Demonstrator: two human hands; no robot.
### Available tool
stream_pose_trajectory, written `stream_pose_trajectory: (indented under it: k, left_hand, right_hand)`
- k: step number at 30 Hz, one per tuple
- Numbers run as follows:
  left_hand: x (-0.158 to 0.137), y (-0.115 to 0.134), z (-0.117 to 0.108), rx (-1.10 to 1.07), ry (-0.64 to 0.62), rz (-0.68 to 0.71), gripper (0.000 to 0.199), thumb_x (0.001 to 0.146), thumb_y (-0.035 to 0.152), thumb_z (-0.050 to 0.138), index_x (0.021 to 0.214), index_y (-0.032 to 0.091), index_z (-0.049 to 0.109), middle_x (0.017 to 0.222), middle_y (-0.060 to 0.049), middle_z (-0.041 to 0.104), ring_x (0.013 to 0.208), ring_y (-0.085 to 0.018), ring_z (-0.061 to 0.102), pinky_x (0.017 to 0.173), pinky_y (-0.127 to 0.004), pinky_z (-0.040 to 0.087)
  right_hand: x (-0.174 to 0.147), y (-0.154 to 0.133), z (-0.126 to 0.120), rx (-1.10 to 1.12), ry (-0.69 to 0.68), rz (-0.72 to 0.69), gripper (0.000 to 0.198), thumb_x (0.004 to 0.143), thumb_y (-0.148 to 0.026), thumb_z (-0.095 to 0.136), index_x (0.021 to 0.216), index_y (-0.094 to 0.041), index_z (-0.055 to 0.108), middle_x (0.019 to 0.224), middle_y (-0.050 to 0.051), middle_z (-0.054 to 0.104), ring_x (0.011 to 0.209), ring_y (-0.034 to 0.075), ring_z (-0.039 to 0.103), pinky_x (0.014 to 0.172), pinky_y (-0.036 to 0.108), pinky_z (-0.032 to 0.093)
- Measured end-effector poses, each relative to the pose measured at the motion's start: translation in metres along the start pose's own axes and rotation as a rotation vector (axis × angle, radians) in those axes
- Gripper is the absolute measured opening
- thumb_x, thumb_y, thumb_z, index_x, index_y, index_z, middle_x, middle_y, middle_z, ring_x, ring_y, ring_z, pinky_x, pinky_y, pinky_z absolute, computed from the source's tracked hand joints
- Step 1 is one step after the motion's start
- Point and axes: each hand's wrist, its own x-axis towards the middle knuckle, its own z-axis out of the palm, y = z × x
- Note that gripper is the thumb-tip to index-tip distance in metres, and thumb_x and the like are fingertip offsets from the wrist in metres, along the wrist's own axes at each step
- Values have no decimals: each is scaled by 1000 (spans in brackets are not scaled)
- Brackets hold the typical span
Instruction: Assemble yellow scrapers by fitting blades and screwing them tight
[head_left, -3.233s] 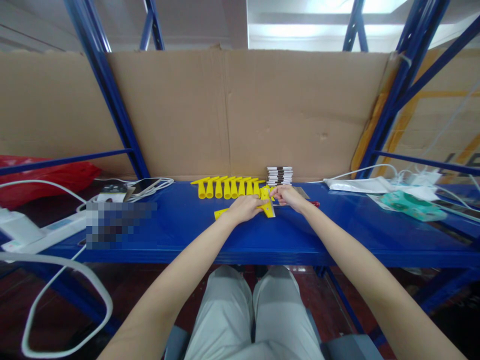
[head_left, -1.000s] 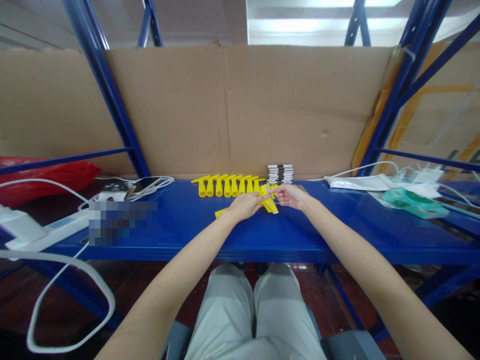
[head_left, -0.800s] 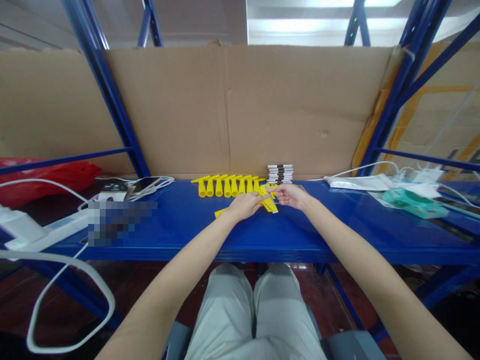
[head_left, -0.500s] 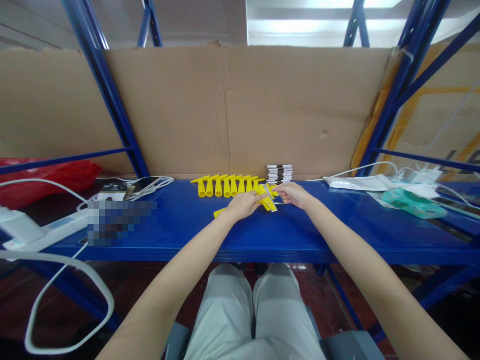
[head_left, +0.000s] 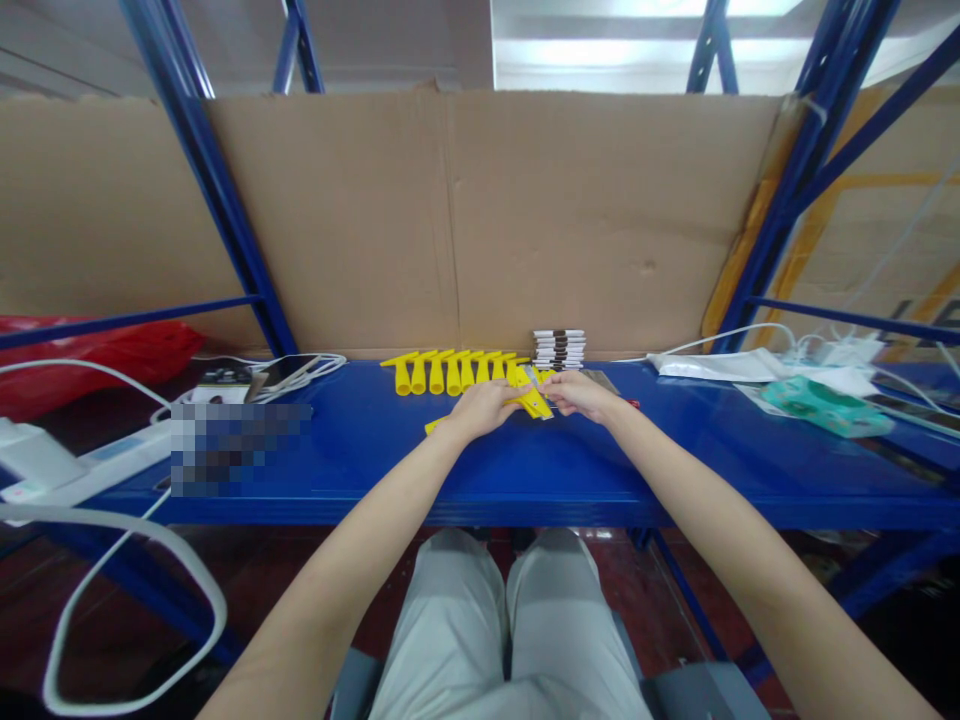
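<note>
The left hand point(head_left: 484, 408) is wrapped round the handle of a yellow scraper-like tool point(head_left: 535, 403), whose long axis runs roughly sideways under the palm, its head slanting just beside the right hand point(head_left: 583, 392). That hand's fingertips are bunched at the head's pale strip point(head_left: 535, 380), though I cannot tell whether they grip it. Below is the blue desk point(head_left: 360, 450), backed by a cardboard panel point(head_left: 337, 220).

I note left hand point(head_left: 480, 408) hiding part of the yellow tool point(head_left: 535, 403); red bag point(head_left: 127, 342) cropped at the left edge.
</note>
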Motion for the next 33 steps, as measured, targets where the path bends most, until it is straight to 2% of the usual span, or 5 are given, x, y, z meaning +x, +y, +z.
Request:
stream_pose_trajectory:
  k: [13,19,23,27,33]
  left_hand:
    - [2,-13,1,-106,124,-55,35,87,29,56,122,27,61,99,-6,71,91,-18,64,80,-29,48]
    - [3,-20,1,-323,176,-121,35,80,25,64,115,22,66,102,-7,72,90,-20,65,81,-30,49]
    - [1,-21,-13,-679,47,-308,40,78,28,66,116,16,66,83,-7,73,63,-16,63,60,-28,50]
    - [-4,-22,-27,-1063,-113,-294,31,85,32,58,97,7,71,76,-11,71,50,-10,56,46,-22,45]
    - [-5,-25,-25,-1241,-185,-335,30,87,33,53,83,8,69,59,-6,64,42,-7,50,40,-19,40]
  right_hand:
    - [0,-6,-2,124,96,-38,28,75,-21,64,63,-19,39,46,-11,29,37,1,20,37,15,14]
    - [1,-7,-7,165,138,-25,25,80,-15,56,64,-19,37,45,-10,30,35,1,20,36,15,13]
    - [1,-5,-6,107,114,24,25,79,-16,58,64,-19,38,45,-10,30,36,1,20,36,15,13]
    - [-1,-4,-3,5,35,95,24,79,-17,58,64,-18,40,44,-11,29,35,1,20,35,15,13]
    - [-7,-6,0,-158,-46,198,20,76,-15,62,68,-18,44,43,-10,33,35,1,22,35,14,13]
